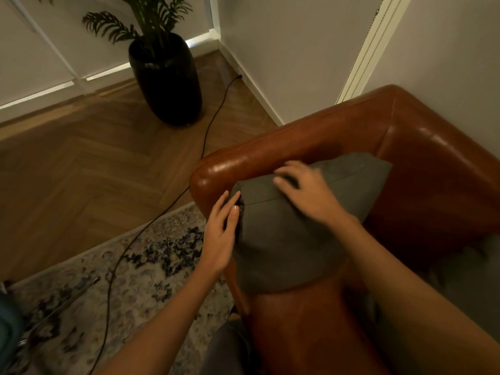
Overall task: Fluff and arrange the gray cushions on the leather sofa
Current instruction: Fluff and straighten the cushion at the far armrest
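Leather sofa (297, 147) corner, gray cushion (284, 239) under flat fingers (284, 180)

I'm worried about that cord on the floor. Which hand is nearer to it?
Left. The left hand presses the gray cushion's side by the sofa arm, just above the black cord; the right hand lies on the cushion's top, farther away.

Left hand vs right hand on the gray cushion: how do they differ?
The left hand lies flat against the side edge of the gray cushion, by the zipper; the right hand rests on top, near the armrest. The left looks sharp, the right is motion-blurred. Both are open with fingers extended, neither gripping.
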{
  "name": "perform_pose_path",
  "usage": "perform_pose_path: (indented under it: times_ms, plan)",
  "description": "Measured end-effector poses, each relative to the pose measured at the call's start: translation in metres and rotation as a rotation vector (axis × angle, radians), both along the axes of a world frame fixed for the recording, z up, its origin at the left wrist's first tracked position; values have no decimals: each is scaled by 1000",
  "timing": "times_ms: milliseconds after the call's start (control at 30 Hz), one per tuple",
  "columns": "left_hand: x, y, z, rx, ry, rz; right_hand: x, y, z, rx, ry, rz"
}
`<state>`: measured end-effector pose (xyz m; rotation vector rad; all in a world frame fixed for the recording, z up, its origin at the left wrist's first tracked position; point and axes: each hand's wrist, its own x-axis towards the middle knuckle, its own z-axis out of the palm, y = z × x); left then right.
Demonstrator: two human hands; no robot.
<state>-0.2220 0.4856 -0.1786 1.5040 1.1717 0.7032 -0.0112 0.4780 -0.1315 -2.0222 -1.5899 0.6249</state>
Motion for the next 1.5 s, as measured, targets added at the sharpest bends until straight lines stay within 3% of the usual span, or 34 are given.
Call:
perform_pose_path:
  times_ms: [100,267,433,600,767,1000,1100,1233,1500]
  plan:
    - [-4,2,-3,62,30,19,-46,-1,0,-88,102,303]
    - [-13,6,-2,359,121,78,-55,-1,-8,-73,93,345]
    - [-11,22,4,236,305,-119,-54,-2,-12,-42,160,309]
    - [-6,37,21,258,587,-352,-50,-3,-12,-34,280,218]
    - [8,40,33,229,791,-434,-50,-3,-14,-13,283,152]
    - [9,45,39,99,853,-475,-52,-5,-16,-10,255,164]
    - [1,50,47,74,755,-533,-52,-4,-16,-14,216,214]
    - [-27,57,49,-185,351,-466,-53,-6,-22,-83,-66,391]
    - [-75,53,36,-392,-74,-212,-39,-10,-20,7,-49,317]
